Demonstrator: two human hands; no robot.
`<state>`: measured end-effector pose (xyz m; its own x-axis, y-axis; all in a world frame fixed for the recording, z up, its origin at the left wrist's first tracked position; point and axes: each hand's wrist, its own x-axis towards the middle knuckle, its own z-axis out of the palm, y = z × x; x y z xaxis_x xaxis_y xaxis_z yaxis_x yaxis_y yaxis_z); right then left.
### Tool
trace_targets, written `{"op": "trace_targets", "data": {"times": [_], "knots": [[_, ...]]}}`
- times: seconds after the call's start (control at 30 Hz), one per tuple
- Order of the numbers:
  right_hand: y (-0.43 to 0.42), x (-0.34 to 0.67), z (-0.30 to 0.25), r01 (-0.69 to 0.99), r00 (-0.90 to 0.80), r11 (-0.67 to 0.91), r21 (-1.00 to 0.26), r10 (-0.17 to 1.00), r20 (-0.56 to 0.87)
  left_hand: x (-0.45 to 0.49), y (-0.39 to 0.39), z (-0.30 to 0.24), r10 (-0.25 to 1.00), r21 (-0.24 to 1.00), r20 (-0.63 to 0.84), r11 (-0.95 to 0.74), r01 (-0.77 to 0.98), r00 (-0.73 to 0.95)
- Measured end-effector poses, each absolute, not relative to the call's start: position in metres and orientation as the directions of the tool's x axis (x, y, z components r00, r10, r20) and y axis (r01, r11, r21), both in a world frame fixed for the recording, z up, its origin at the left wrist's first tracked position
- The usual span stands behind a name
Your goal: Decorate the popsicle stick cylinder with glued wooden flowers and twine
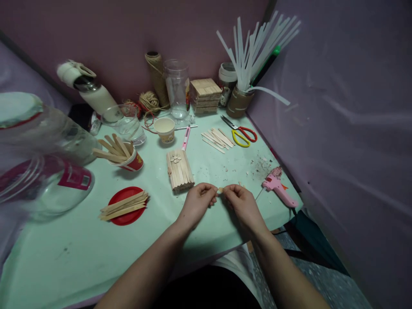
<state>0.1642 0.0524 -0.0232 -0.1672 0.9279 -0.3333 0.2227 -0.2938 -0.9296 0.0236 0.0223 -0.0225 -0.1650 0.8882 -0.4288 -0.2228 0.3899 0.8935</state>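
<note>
Between my two hands, just past the table's front edge, is a small pale piece [220,190] that looks like a bit of wooden stick. My left hand [201,199] pinches it from one side with thumb and forefinger. From the other side my right hand [238,197] is closed in a pinch on it too. A craft-stick box [180,169] with a small flower on top lies beyond my left hand. Thin wood strips [219,139] are spread out farther back. To the right of my right hand lies a pink glue gun [279,189].
Scissors [240,131] and a pink cutter [186,138] lie at the back. A red plate [116,198] bears sticks, near a paper cup [133,162] of craft sticks. Large plastic bottles crowd the left. Glue sticks [246,64], jars, twine and a stick stack [206,96] line the wall.
</note>
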Motion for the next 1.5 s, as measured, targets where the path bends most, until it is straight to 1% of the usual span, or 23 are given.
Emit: {"op": "trace_targets", "data": {"times": [0.17, 0.53, 0.73, 0.93, 1.5], "knots": [[0.0526, 0.1652, -0.0224, 0.224, -0.184, -0.301, -0.927, 0.921, -0.343, 0.022, 0.0213, -0.0227, 0.896, 0.909, -0.412, 0.392, -0.14, -0.165], [0.052, 0.1645, -0.0186, 0.259, -0.206, -0.287, -0.922, 0.917, -0.343, 0.021, 0.0209, -0.0243, 0.899, 0.912, -0.41, 0.398, -0.104, -0.155], [0.0513, 0.1644, -0.0182, 0.269, -0.204, -0.265, -0.926, 0.924, -0.324, 0.0226, 0.0199, -0.0239, 0.911, 0.923, -0.382, 0.367, -0.116, -0.158], [0.0496, 0.1633, -0.0155, 0.279, -0.199, -0.235, -0.931, 0.934, -0.296, 0.0235, 0.0189, -0.0205, 0.916, 0.934, -0.358, 0.353, -0.058, -0.183], [0.0507, 0.1622, -0.0143, 0.302, -0.205, -0.223, -0.927, 0.934, -0.292, 0.0235, 0.0191, -0.0206, 0.907, 0.924, -0.381, 0.376, -0.064, -0.18]]}}
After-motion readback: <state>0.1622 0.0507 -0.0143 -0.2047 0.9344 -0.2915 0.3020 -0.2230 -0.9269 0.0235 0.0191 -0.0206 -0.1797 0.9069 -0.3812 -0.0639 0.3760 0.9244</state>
